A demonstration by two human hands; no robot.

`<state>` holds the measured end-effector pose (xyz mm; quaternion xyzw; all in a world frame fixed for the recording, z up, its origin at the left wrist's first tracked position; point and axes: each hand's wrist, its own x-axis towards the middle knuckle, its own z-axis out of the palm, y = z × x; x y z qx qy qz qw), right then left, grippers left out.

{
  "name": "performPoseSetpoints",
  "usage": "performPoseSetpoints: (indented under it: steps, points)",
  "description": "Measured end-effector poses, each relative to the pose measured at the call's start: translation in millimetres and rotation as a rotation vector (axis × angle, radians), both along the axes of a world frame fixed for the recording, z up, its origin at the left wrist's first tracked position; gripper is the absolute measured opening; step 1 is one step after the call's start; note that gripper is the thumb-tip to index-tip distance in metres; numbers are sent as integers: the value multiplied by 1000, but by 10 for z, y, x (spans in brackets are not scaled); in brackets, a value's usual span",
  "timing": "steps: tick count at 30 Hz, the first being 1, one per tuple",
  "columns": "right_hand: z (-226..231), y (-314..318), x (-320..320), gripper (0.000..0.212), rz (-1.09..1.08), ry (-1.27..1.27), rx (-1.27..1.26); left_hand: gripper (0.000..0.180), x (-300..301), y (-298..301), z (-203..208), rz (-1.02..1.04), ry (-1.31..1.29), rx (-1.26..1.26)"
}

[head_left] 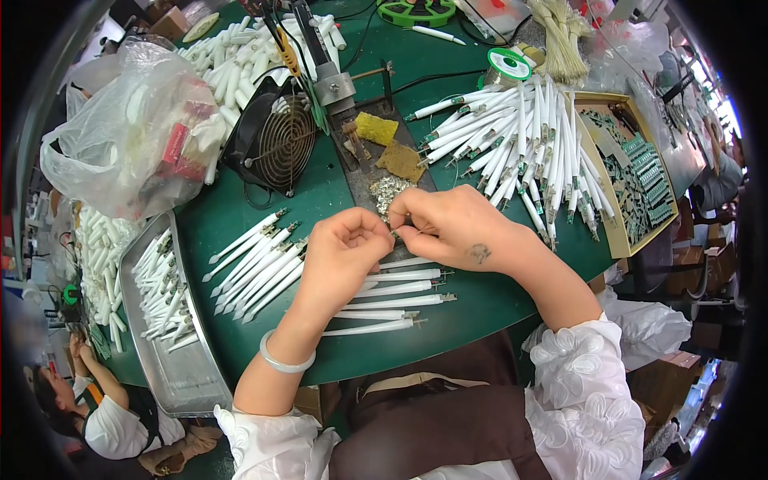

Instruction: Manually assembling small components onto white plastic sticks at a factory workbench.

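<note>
My left hand [342, 244] and my right hand [460, 228] meet over the middle of the green table, fingertips pinched close together. Whatever small part lies between them is too small and too covered to name. Just below my hands, several white pointed sticks [392, 290] with small metal ends lie in a loose row. Left of my left hand is another group of white sticks [260, 268], their small board ends facing away from me. Right behind my fingertips sits a heap of small silvery bits [390, 192] on a dark base plate.
A black fan [272, 136] and a clamp stand [334, 90] stand behind. Yellow sponges [376, 128] lie by the stand. At right are piled white sticks [520, 136], a solder spool [506, 66] and a box of circuit boards [616, 240]. A metal tray [212, 376] and plastic bag [120, 136] are left; another person [120, 420] sits beyond.
</note>
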<state>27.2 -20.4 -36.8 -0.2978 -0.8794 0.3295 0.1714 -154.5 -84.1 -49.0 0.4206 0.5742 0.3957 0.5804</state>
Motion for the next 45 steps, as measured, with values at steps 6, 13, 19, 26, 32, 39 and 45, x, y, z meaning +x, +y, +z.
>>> performPoseSetpoints:
  steps: [6,13,19,26,32,39,45]
  points:
    - [-35,38,32,18,20,84,-18,1,-33,40,35,30,-118,-70]
    - [-50,40,-19,16,-21,139,-149,2,-29,92,-16,40,-137,-34]
    - [-58,36,-89,14,-120,203,-332,4,-35,185,17,69,-101,-61]
    - [-109,48,-148,16,-220,334,-479,3,-89,299,-27,105,-199,-86]
    - [-188,95,-132,11,-292,521,-408,4,-116,389,1,118,-229,-73]
    - [-195,57,-187,11,-274,429,-177,4,-129,436,-19,130,-204,-65]
    - [-235,73,-228,11,-289,453,-24,5,-105,438,0,146,-182,-25]
